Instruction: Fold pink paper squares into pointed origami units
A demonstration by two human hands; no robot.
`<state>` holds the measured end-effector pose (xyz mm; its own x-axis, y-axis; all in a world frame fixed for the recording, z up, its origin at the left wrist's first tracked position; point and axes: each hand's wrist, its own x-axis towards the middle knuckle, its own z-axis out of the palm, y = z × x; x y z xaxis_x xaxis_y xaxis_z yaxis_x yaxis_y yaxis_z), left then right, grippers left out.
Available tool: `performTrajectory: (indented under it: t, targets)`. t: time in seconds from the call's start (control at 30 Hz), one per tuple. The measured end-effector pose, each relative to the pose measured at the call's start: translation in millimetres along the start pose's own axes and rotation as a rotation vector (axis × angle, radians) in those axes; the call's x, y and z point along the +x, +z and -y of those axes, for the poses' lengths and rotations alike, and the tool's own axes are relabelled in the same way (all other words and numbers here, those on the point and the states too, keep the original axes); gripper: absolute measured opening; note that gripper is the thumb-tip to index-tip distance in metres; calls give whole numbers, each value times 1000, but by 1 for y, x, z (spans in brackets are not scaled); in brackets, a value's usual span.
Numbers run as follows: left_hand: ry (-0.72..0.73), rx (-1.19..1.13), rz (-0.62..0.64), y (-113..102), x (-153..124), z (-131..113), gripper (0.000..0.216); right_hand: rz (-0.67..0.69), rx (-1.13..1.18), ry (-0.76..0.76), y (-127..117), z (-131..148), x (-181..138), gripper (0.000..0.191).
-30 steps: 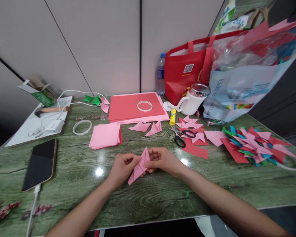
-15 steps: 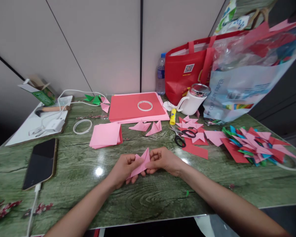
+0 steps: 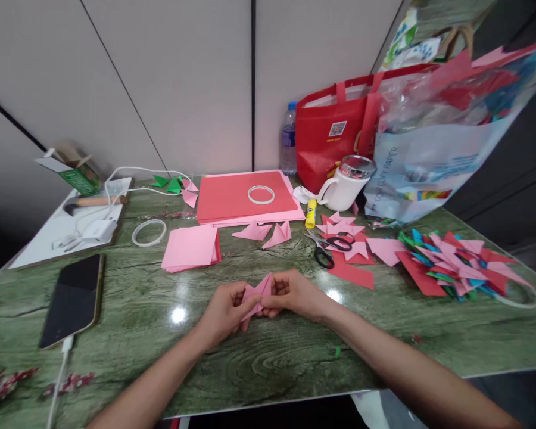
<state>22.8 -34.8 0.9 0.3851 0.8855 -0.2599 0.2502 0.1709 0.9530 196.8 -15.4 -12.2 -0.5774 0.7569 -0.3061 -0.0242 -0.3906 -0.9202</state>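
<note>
setting: green wood-grain table (image 3: 268, 369) set against pale wall panels, seen from over the person's forearms.
left hand (image 3: 223, 310): grip pinched on the left end of the pink paper piece (image 3: 258, 291), fingers curled under it.
right hand (image 3: 295, 295): grip clenched on the same piece from the right, thumb on top.
pink paper piece: held between both hands just above the table, near its front edge, one pointed tip facing up and away.
step in hand: by the look of it, a fold being pressed into the piece.
next move calls for: as i judge it, edges kept flush and firm thumb pressure along the crease, since thin paper skews easily.
beyond the hands: stack of pink squares (image 3: 191, 247) and folded pink pieces (image 3: 268, 232).
right side: scissors (image 3: 328, 247), then a heap of folded units (image 3: 455, 265).
left side: phone (image 3: 74, 298), well apart from the hands.
</note>
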Motion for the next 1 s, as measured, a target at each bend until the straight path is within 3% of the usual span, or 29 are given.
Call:
performTrajectory:
  t: [0.23,0.37,0.53,0.7,0.83,1.0]
  targets:
    - [-117,-200,129,0,1,2,31,-114,-44,-47,-4,0,1,37]
    - [-120,-230,92,0,0,2,29,-119,-99,-110,-2,3,1,34]
    - [-153,-237,138,3,-1,5,29,-265,-154,-223,0,2,2,29]
    - [-144,-284,128,5,0,10,30,-338,-96,-208,0,2,4,28]
    - [-135,-246,103,4,1,11,32,-372,8,-274,1,6,3,39]
    - [-120,-233,45,4,2,9,33,-357,-56,-291,1,6,1,20]
